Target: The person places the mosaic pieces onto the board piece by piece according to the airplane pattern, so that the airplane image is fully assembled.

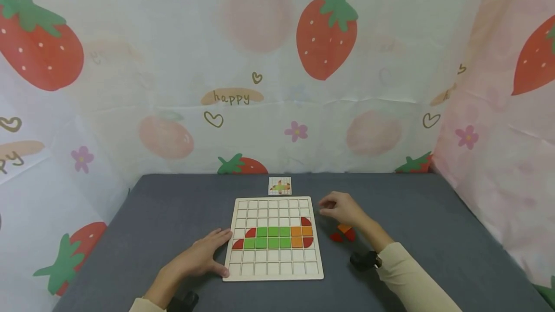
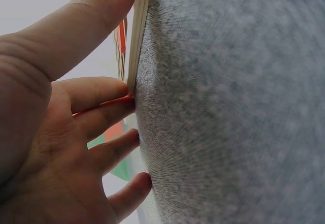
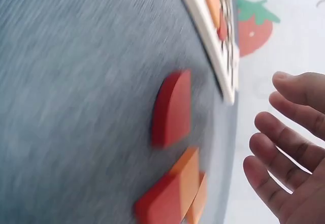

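A pale wooden grid board [image 1: 286, 268] lies on the table, with green square tiles [image 1: 273, 231], orange square tiles [image 1: 297, 242] and red quarter-round tiles [image 1: 306, 222] in its middle rows. My left hand [image 1: 199, 254] touches the board's left edge with thumb and fingertips, fingers fairly straight and spread; the left wrist view shows them against the board's side [image 2: 137, 41]. My right hand [image 1: 342, 207] hovers beyond the board's right edge, fingers loosely bent and holding nothing. Near it lie loose tiles: a red quarter-round one [image 3: 175, 109], another red one [image 3: 163, 199] and orange ones [image 3: 190, 176].
A small picture card [image 1: 279, 186] lies just behind the board, showing a coloured pattern on a grid. Dark grey cloth [image 1: 173, 206] covers the table. Behind it hangs a strawberry-print curtain [image 1: 277, 61]. Dark wrist devices [image 1: 364, 261] sit near both sleeves.
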Demonstrator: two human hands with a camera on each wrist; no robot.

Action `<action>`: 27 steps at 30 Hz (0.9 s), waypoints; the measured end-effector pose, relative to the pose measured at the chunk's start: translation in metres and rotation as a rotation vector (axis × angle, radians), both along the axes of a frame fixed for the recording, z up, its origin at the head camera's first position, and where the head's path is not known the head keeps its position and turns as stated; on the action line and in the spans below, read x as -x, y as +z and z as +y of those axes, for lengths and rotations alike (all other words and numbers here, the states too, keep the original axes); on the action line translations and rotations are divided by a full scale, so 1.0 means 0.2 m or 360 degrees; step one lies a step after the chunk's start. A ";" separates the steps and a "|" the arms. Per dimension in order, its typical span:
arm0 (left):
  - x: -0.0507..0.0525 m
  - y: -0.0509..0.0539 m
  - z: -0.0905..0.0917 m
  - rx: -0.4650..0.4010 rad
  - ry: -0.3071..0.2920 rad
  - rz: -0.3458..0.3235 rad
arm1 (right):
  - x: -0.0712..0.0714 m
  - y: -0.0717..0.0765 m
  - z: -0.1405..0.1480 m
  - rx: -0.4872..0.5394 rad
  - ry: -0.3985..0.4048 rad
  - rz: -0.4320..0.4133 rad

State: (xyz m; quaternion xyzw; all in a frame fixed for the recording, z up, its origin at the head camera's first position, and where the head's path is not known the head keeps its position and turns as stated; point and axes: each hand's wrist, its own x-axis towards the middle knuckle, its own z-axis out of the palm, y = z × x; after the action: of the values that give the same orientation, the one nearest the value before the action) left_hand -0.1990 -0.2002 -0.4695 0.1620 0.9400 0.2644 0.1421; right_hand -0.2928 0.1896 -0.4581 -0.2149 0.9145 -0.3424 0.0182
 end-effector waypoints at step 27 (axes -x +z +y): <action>-0.01 0.01 0.00 -0.0028 -0.0036 0.0024 | 0.01 -0.05 0.22 -0.0250 -0.0183 -0.0124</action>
State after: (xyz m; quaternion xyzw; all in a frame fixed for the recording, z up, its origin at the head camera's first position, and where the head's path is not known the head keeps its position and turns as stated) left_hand -0.1969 -0.2005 -0.4685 0.1759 0.9368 0.2697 0.1366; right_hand -0.2945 0.2331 -0.4686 -0.1463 0.9479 -0.2782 0.0509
